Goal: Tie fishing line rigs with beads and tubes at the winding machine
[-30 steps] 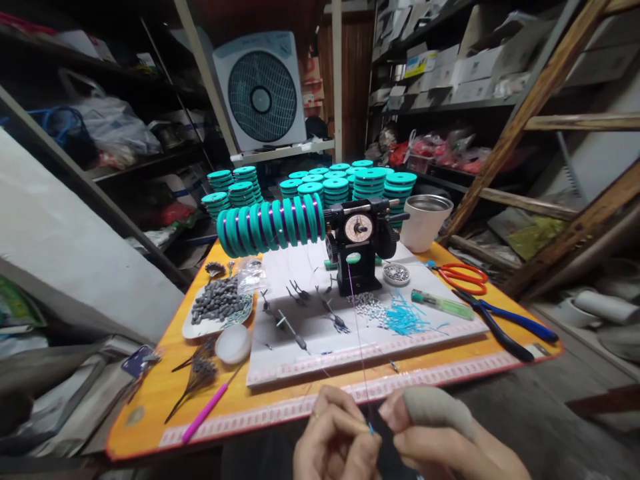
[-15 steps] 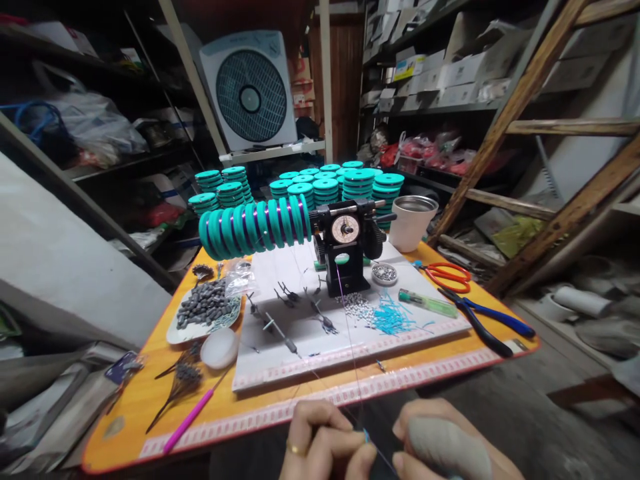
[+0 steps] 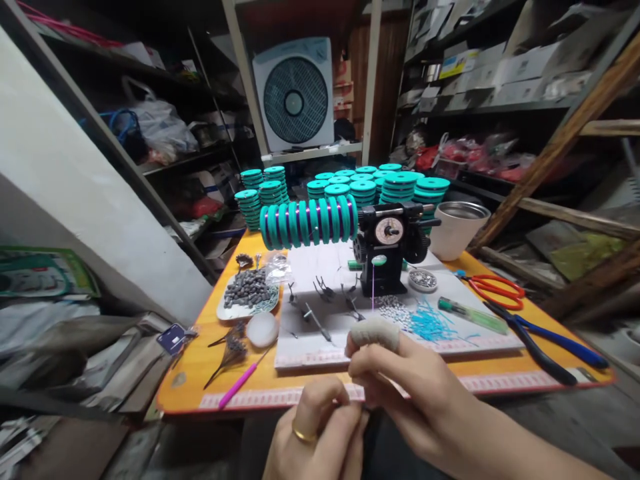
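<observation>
A: Where are the hands?

B: At the table's (image 3: 185, 388) near edge. The left hand (image 3: 320, 433), gold ring (image 3: 304, 435) showing, curls just beside the right hand (image 3: 400, 380), which wears a grey finger wrap (image 3: 375, 331) (their fingertips are mostly hidden, so I can't tell what they pinch).

A: And the thread?

B: Purple thread (image 3: 373, 287) runs down before the black winding machine (image 3: 383, 267), then behind the right hand. Turquoise spools (image 3: 307, 223) line the shaft; spool stacks (image 3: 400, 190) crowd the far edge.

A: Tools?

B: Pliers (image 3: 560, 341) by the near right corner, orange-handled scissors (image 3: 493, 287) along the right edge, a pink-handled tool (image 3: 237, 387) toward the near left corner.
</observation>
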